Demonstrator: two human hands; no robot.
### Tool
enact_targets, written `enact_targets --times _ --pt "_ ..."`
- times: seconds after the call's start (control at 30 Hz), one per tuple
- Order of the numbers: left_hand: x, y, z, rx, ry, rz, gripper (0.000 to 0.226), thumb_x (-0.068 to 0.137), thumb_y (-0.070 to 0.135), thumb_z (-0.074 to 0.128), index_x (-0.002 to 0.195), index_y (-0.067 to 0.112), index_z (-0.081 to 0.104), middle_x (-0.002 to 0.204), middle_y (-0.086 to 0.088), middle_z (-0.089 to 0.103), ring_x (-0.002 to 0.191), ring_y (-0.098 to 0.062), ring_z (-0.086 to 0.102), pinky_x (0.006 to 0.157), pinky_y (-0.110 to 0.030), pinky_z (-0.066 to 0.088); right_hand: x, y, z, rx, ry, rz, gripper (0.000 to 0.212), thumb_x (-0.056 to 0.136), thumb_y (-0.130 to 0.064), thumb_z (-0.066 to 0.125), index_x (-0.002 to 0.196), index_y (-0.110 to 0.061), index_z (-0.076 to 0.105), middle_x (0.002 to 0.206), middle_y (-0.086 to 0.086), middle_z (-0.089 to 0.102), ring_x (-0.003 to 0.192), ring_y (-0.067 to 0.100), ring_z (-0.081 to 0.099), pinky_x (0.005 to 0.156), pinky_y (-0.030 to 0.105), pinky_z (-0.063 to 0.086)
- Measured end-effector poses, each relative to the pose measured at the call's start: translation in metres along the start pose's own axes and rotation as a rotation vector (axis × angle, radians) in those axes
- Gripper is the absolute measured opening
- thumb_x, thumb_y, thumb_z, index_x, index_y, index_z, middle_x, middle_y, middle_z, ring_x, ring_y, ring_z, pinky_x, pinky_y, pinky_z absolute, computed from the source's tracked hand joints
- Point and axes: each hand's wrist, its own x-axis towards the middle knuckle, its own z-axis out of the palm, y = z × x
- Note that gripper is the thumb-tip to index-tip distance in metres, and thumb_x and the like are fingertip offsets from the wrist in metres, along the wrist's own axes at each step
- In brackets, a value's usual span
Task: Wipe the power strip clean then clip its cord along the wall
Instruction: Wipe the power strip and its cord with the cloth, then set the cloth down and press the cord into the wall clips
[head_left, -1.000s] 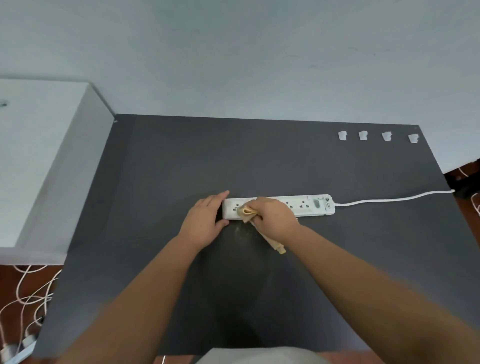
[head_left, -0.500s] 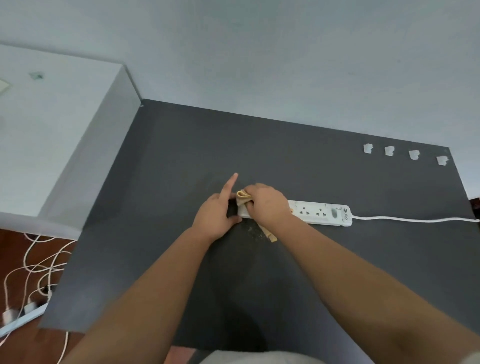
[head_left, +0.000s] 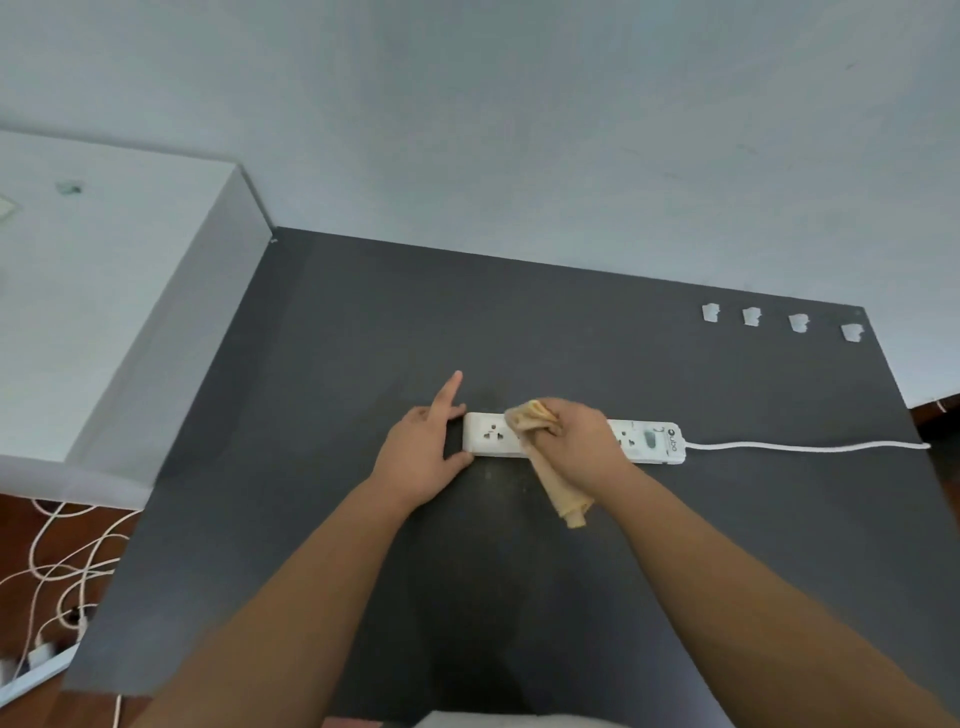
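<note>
A white power strip (head_left: 491, 435) lies flat on the dark table (head_left: 311, 467), its white cord (head_left: 805, 446) running off to the right edge. My right hand (head_left: 576, 441) presses a folded tan cloth (head_left: 563, 496) onto the middle of the strip, hiding the sockets under it. My left hand (head_left: 421, 452) braces the strip's left end between thumb and fingers, with the index finger raised. Several small white cord clips (head_left: 750, 316) sit in a row near the table's far right corner, below the pale wall (head_left: 519, 130).
A white box-like unit (head_left: 104, 312) stands against the table's left side. Tangled white cables (head_left: 62, 561) and another strip lie on the brown floor at lower left. The table's right edge drops off near the cord.
My right hand with the cloth has slid rightwards along the strip, uncovering the leftmost socket. My left hand stays at the strip's left end. The camera view has shifted.
</note>
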Motion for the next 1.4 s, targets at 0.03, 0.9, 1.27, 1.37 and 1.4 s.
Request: enact_targets --times 0.03,0.9,1.27,1.37,1.4 --pt "-0.003 0.005 0.001 -0.011 0.048 0.000 0.096 0.082 0.036 0.069 0.151 0.032 0.002 0.138 0.016 0.051 0.127 -0.013 0.042 0.106 -0.033 0.036 -0.002 0.003 -0.009 0.150 0.092 0.119 0.013 0.088 -0.029 0.053 0.078 -0.020 0.058 0.081 -0.002 0.065 0.080 0.019 0.059 0.067 0.031 0.044" --pt "-0.060 0.055 -0.045 -1.535 -0.076 -0.534 0.049 0.096 0.039 0.035 0.121 0.006 0.061 0.115 -0.016 0.069 0.110 -0.035 0.062 0.092 -0.047 0.050 -0.032 -0.057 -0.002 1.422 -0.157 0.462 0.026 0.096 -0.017 0.049 0.115 -0.002 0.060 0.112 0.015 0.069 0.104 0.031 0.065 0.086 0.046 0.053" --pt "-0.108 -0.027 -0.084 -1.071 0.166 -0.504 0.030 0.089 0.016 0.063 0.119 0.018 0.059 0.113 -0.012 0.068 0.099 -0.029 0.068 0.081 -0.044 0.057 -0.034 -0.109 0.045 0.831 -0.307 0.305 0.012 0.090 -0.018 0.062 0.101 -0.014 0.066 0.099 0.004 0.072 0.090 0.020 0.068 0.070 0.033 0.054" --pt "-0.135 -0.062 -0.091 -0.942 0.211 -0.532 0.043 0.086 0.018 0.066 0.121 0.037 0.050 0.107 -0.010 0.069 0.095 -0.028 0.069 0.080 -0.047 0.057 -0.034 -0.130 0.068 0.776 -0.405 0.296 0.012 0.089 -0.015 0.063 0.101 -0.016 0.066 0.100 0.003 0.070 0.092 0.019 0.066 0.078 0.036 0.055" --pt "-0.144 -0.072 -0.093 -0.900 0.233 -0.541 0.042 0.087 0.019 0.065 0.118 0.042 0.048 0.103 -0.008 0.071 0.092 -0.027 0.069 0.079 -0.046 0.057 -0.034 -0.136 0.078 0.776 -0.436 0.303 0.014 0.088 -0.012 0.063 0.102 -0.014 0.065 0.100 0.004 0.070 0.092 0.019 0.066 0.079 0.036 0.056"
